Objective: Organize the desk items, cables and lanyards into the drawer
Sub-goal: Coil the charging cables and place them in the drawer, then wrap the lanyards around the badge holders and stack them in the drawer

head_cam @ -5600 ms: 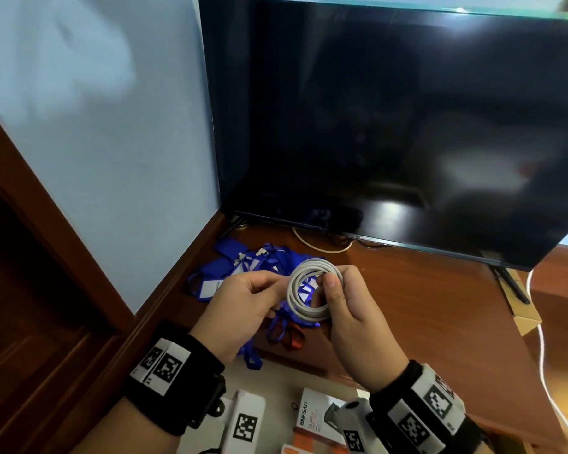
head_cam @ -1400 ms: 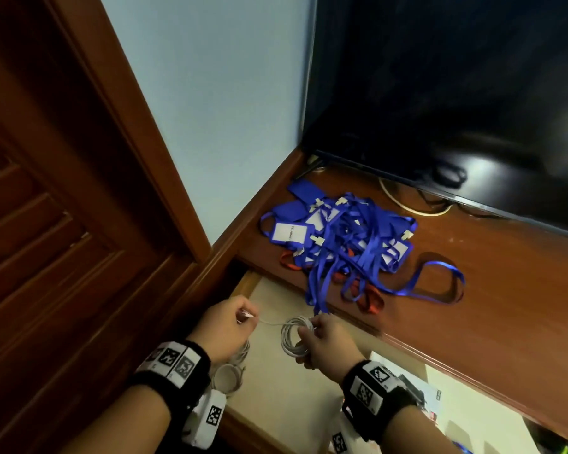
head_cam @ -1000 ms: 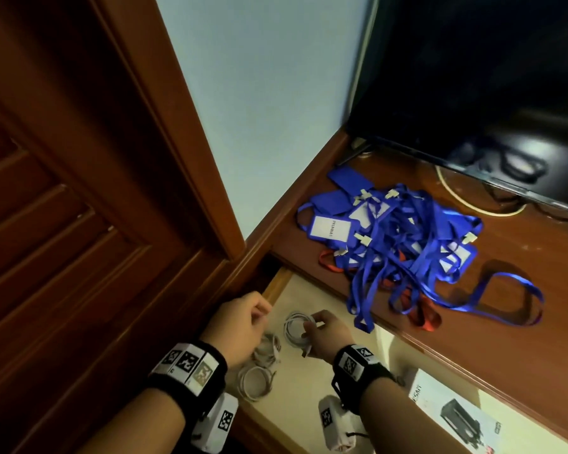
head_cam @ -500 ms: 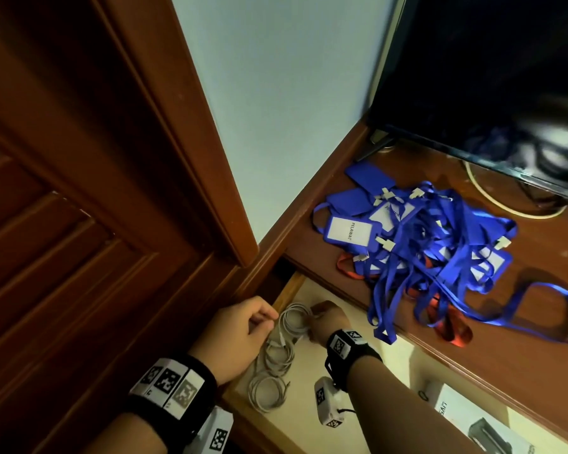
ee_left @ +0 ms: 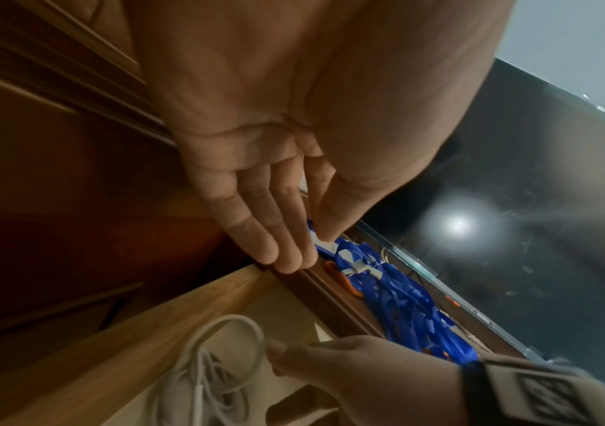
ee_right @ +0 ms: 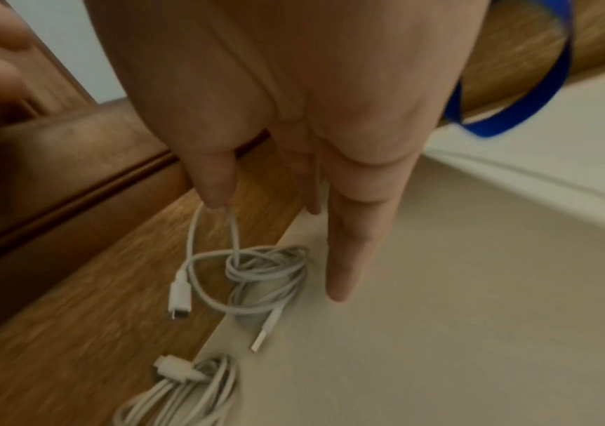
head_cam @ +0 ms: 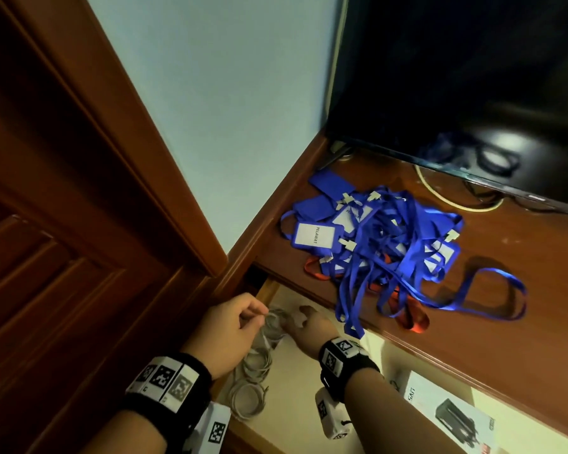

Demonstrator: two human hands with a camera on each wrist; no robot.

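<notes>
My right hand (head_cam: 295, 319) reaches into the back left corner of the open drawer (head_cam: 295, 388). Its thumb (ee_right: 217, 193) and a finger pinch a loop of a coiled white cable (ee_right: 268, 268), which hangs down to the drawer floor beside the wooden side wall (ee_right: 111, 288). Two more white cable coils (head_cam: 254, 363) (head_cam: 246, 398) lie along that wall nearer to me. My left hand (head_cam: 256, 314) hovers over the drawer's left edge, and the left wrist view shows its fingers (ee_left: 286, 256) fairly straight and holding nothing. A tangled pile of blue lanyards (head_cam: 384, 250) with badge holders sits on the desk above.
A black TV (head_cam: 473, 77) stands at the back of the desk, with a pale cable (head_cam: 440, 198) under it. A red lanyard (head_cam: 413, 317) pokes out of the blue pile. A printed box (head_cam: 446, 417) lies in the drawer's right part. A wooden door (head_cam: 46, 224) is on the left.
The coiled white cable came down from above the desk into the drawer's back left corner. My left hand has let go of the cable's end, and only my right hand still pinches it.
</notes>
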